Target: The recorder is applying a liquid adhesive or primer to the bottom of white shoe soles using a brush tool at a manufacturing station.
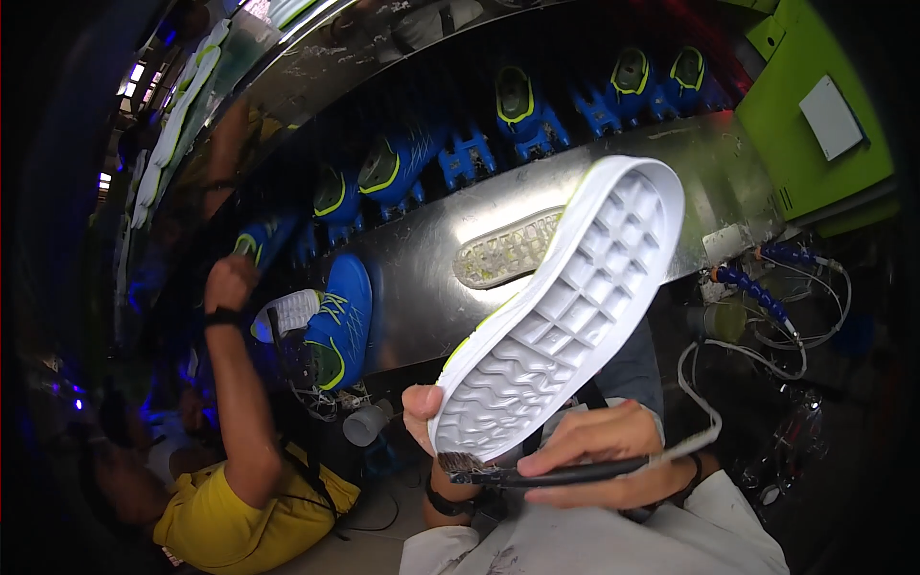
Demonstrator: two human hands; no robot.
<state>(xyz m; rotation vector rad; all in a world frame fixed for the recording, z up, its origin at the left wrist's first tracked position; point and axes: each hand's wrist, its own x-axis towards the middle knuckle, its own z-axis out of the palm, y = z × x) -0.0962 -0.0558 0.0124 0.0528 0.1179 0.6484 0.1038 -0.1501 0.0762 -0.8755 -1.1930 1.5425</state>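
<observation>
A white shoe sole (pixel 565 316) with a grid of hollow cells and wavy ridges is held up, tilted, before me. My left hand (pixel 422 407) grips its lower end; only some of the fingers show past the rim. In my right hand (pixel 613 446) is a brush (pixel 546 474) with a black handle, from which a pale tube runs back. The dark bristles touch the inner rim at the sole's lower end. Behind it, a second sole (pixel 498 254) lies on the metal bench (pixel 412 278), partly covered by the raised one.
Several blue shoes (pixel 388 172) stand on blue holders along the bench's far side. At left, a person in yellow (pixel 259 498) reaches to a shoe, near another blue shoe (pixel 345 307). Blue jointed hoses (pixel 752 287) and a green cabinet (pixel 815 115) are at right.
</observation>
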